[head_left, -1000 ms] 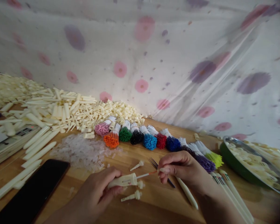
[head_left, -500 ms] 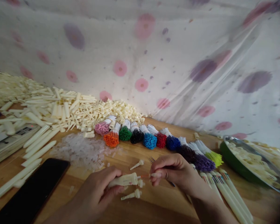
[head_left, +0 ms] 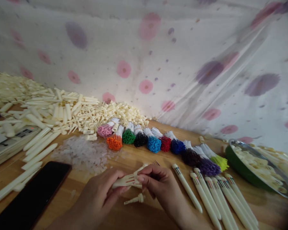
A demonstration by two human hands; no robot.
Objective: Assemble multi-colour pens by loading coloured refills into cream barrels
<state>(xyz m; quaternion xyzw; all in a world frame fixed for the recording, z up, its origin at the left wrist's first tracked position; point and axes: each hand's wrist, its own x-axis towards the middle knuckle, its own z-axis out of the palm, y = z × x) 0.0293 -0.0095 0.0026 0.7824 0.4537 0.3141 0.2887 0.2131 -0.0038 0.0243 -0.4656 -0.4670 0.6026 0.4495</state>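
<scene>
My left hand is closed around a cream slotted pen barrel, held nearly level above the table. Reddish strips show in its slots. The fingertips of my right hand pinch the barrel's right end; any refill between them is hidden. Just below lies a small cream stepped pen part with a thin stem, and another is partly covered behind the barrel. Dark thin refill tips poke out behind my right hand. Beyond my hands, bundles of white refills with coloured ends stand in a row, among them orange and light blue.
Assembled multicolour pens lie at the right, near a green bowl of cream parts. A black phone lies at the left. Behind it are clear plastic bits and a heap of cream parts against the flowered sheet.
My right hand has moved left, up against the barrel's end. The orange-red strand between hand and barrel no longer shows. More of the pens on the right are uncovered.
</scene>
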